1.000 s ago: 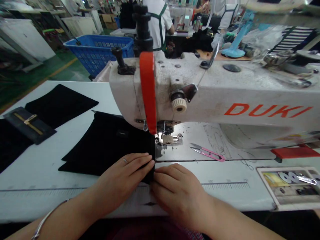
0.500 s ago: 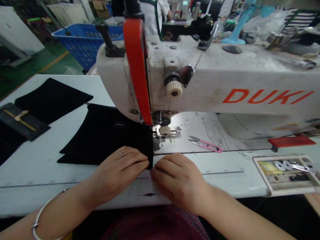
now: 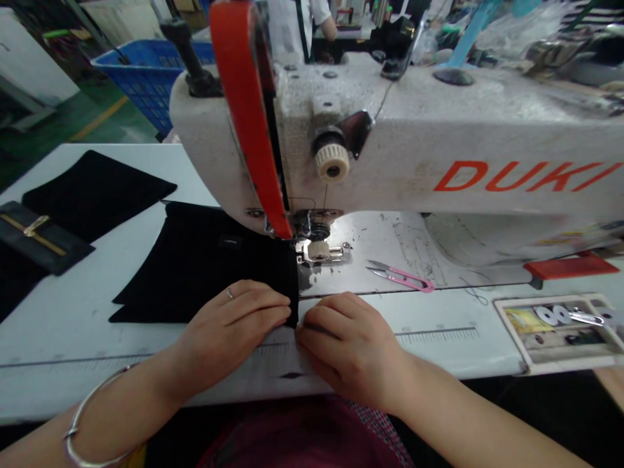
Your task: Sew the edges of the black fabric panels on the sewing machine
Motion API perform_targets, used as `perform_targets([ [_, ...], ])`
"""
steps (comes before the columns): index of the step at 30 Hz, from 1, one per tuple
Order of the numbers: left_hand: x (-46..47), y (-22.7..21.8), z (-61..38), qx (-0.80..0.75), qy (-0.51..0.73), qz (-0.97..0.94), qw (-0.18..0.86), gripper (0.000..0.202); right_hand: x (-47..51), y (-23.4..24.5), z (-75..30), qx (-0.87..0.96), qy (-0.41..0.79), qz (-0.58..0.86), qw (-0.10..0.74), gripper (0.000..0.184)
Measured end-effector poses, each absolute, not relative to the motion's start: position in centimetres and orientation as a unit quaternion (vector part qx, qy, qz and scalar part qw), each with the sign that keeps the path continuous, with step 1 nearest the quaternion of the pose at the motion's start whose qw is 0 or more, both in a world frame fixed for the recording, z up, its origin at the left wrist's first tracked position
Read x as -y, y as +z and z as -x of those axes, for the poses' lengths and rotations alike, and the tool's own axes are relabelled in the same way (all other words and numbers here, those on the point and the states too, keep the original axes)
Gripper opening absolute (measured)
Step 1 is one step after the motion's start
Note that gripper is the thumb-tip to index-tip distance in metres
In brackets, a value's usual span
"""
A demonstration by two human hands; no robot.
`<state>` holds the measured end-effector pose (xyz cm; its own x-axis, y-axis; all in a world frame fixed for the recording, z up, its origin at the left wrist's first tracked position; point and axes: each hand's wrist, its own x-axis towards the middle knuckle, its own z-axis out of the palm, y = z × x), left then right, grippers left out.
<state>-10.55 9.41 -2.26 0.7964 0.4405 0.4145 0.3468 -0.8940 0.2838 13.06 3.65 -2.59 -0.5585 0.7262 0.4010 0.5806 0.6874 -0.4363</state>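
Note:
A black fabric piece [image 3: 199,260] lies flat on the sewing table, its right edge running under the presser foot [image 3: 322,252] of a white DUKI sewing machine [image 3: 400,136]. My left hand [image 3: 234,325] rests on the fabric's near right corner, fingers together and pressed down at the edge. My right hand [image 3: 348,344] sits just right of that corner with its fingers curled, pinching the fabric edge. The two hands almost touch. A small label shows on the fabric [image 3: 231,242].
Pink thread snips [image 3: 402,278] lie on the machine bed right of the foot. A tray of bobbins [image 3: 560,328] sits at the right. More black pieces [image 3: 92,188] and a zipper part [image 3: 36,234] lie at the left. Beyond the table are a blue basket [image 3: 141,71] and a person.
Both hands have slid the fabric's corner a little away from me toward the presser foot. The view has moved closer to the machine.

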Motion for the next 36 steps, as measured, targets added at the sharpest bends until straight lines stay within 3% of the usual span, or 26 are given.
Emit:
perform_targets([
  [10,-9.5,-2.8,10.9,-0.165,0.196,-0.961,0.108,0.023,-3.6,-2.4,-13.2,0.858,0.156,0.392,0.293,0.016],
  [18,-9.1,-1.7,10.2,-0.289,0.278,-0.904,0.150,0.016,-3.6,-2.3,-13.2,0.866,0.144,0.393,0.273,0.013],
  [25,-9.4,-2.3,10.4,-0.167,0.211,-0.957,0.109,0.022,-3.7,-2.4,-13.1,0.867,0.146,0.390,0.274,0.017],
  [36,-9.3,-2.4,10.1,-0.179,0.222,-0.953,0.105,0.020,-3.8,-2.3,-13.3,0.859,0.155,0.378,0.309,0.025],
])
